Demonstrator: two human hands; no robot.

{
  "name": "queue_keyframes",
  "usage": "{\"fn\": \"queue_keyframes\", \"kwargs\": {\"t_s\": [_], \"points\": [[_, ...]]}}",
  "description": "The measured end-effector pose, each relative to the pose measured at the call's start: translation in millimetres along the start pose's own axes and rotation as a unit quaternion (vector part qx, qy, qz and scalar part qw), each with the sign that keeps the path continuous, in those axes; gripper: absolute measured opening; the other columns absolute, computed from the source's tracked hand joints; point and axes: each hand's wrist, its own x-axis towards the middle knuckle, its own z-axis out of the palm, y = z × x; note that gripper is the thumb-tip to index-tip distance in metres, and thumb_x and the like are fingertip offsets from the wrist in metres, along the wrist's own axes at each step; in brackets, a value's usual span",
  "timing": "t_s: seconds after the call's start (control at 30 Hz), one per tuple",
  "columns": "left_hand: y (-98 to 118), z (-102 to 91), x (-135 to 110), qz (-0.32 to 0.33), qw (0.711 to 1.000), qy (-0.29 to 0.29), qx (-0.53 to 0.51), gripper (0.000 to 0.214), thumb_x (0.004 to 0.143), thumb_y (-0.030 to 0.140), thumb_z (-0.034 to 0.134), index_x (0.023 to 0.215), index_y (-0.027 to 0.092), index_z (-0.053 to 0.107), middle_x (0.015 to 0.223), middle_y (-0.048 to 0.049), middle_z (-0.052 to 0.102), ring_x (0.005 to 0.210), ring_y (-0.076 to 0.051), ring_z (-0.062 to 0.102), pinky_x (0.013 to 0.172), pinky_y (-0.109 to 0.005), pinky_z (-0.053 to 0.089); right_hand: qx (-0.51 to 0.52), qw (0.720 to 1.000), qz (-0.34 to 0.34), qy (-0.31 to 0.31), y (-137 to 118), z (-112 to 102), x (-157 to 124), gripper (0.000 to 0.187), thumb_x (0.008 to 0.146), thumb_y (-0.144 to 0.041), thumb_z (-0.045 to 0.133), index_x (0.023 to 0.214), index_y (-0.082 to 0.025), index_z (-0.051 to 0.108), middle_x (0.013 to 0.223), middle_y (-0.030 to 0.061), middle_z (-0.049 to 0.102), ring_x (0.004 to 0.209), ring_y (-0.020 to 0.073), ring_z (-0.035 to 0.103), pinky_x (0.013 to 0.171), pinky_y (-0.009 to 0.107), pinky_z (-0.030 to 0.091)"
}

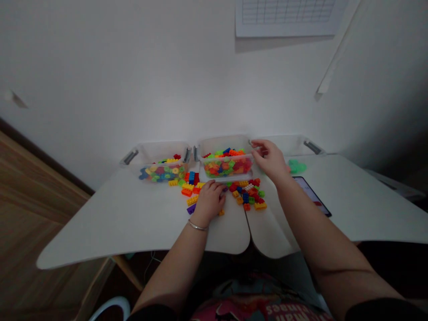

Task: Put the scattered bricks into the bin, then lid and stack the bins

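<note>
My left hand rests palm down among loose plastic building bricks in front of the bins, and its curled fingers hide whatever lies beneath. A thin metal bracelet circles that wrist. My right hand is at the far right corner of the middle clear plastic bin, with its fingers at the rim. That bin is full of mixed bright bricks. More loose bricks lie on the desk between my hands and the front of the bin.
A clear bin of rounded colourful pieces stands to the left, and another clear bin stands to the right. A green piece and a phone lie on the white desk. A paper chart hangs on the wall.
</note>
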Motion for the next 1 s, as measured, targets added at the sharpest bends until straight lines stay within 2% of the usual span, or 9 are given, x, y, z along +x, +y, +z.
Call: {"fn": "queue_keyframes", "kwargs": {"t_s": [0.1,0.23,0.33,0.43,0.5,0.6,0.67,0.87,1.0], "points": [[1,-0.8,1,-0.002,1.0,-0.001,0.001,0.032,0.083,0.02,0.058,0.114,0.022,0.066,0.118,-0.0055,0.066,0.123,-0.027,0.048,0.11,-0.046,0.04,-0.036,0.997,0.06,0.009,22,-15,-42,0.028,0.08,-0.033,0.056,0.1,-0.019,0.069,0.092,0.0074,0.07,0.07,0.0169,0.058,0.07,0.033,0.051],[1,0.4,2,-0.003,1.0,-0.003,0.007,0.033,0.083,0.02,0.058,0.115,0.021,0.065,0.117,-0.0056,0.066,0.122,-0.026,0.049,0.11,-0.044,0.04,-0.071,0.989,0.119,-0.06,55,-18,-89,0.029,0.078,-0.036,0.055,0.095,-0.017,0.071,0.09,0.0089,0.069,0.068,0.0178,0.057,0.066,0.034,0.05],[2,0.6,3,-0.003,1.0,-0.006,0.012,0.034,0.083,0.02,0.058,0.116,0.02,0.065,0.117,-0.0064,0.066,0.122,-0.026,0.049,0.11,-0.044,0.04,-0.096,0.981,0.133,-0.108,69,-19,-107,0.033,0.078,-0.038,0.058,0.1,-0.018,0.071,0.096,0.0095,0.069,0.072,0.0189,0.059,0.069,0.034,0.05],[3,0.2,3,-0.001,1.0,-0.009,0.01,0.033,0.084,0.02,0.057,0.115,0.02,0.064,0.117,-0.0065,0.067,0.121,-0.025,0.05,0.109,-0.044,0.041,-0.101,0.972,0.134,-0.164,77,-22,-115,0.037,0.075,-0.038,0.063,0.105,-0.018,0.071,0.098,0.009,0.071,0.075,0.0201,0.061,0.071,0.034,0.05],[4,0.2,4,-0.002,1.0,-0.006,0.01,0.032,0.084,0.02,0.056,0.115,0.021,0.064,0.116,-0.0061,0.067,0.121,-0.026,0.05,0.109,-0.045,0.041,-0.109,0.969,0.113,-0.19,78,-25,-116,0.034,0.074,-0.036,0.066,0.103,-0.02,0.072,0.1,0.0083,0.072,0.084,0.0224,0.064,0.079,0.036,0.05],[3,0.9,4,-0.002,1.0,-0.003,0.009,0.032,0.084,0.021,0.056,0.116,0.021,0.064,0.117,-0.0055,0.066,0.121,-0.026,0.049,0.109,-0.045,0.041,-0.14,0.965,0.076,-0.207,78,-26,-116,0.026,0.073,-0.03,0.068,0.096,-0.02,0.073,0.102,0.0085,0.072,0.095,0.0253,0.064,0.09,0.039,0.047],[3,1.5,4,-0.001,1.0,-0.003,0.006,0.032,0.084,0.02,0.056,0.115,0.021,0.064,0.117,-0.0053,0.066,0.121,-0.026,0.049,0.108,-0.045,0.041,-0.159,0.962,0.065,-0.211,77,-25,-115,0.024,0.073,-0.029,0.068,0.094,-0.019,0.072,0.102,0.0097,0.072,0.096,0.0261,0.063,0.091,0.04,0.046],[4,-0.7,4,-0.007,1.0,-0.01,0.008,0.032,0.083,0.021,0.058,0.115,0.02,0.065,0.119,-0.0067,0.066,0.123,-0.026,0.048,0.11,-0.045,0.04,-0.176,0.965,0.1,-0.166,74,-21,-115,0.021,0.068,-0.026,0.065,0.087,-0.016,0.067,0.088,0.0094,0.068,0.084,0.0241,0.061,0.079,0.037,0.047],[4,-3.4,4,-0.007,1.0,-0.011,0.006,0.033,0.084,0.02,0.058,0.116,0.019,0.065,0.119,-0.0073,0.066,0.123,-0.026,0.048,0.111,-0.045,0.039,-0.094,0.974,0.16,-0.133,69,-17,-116,0.02,0.067,-0.029,0.06,0.085,-0.019,0.061,0.077,0.0034,0.062,0.066,0.0183,0.056,0.063,0.032,0.046]]}}
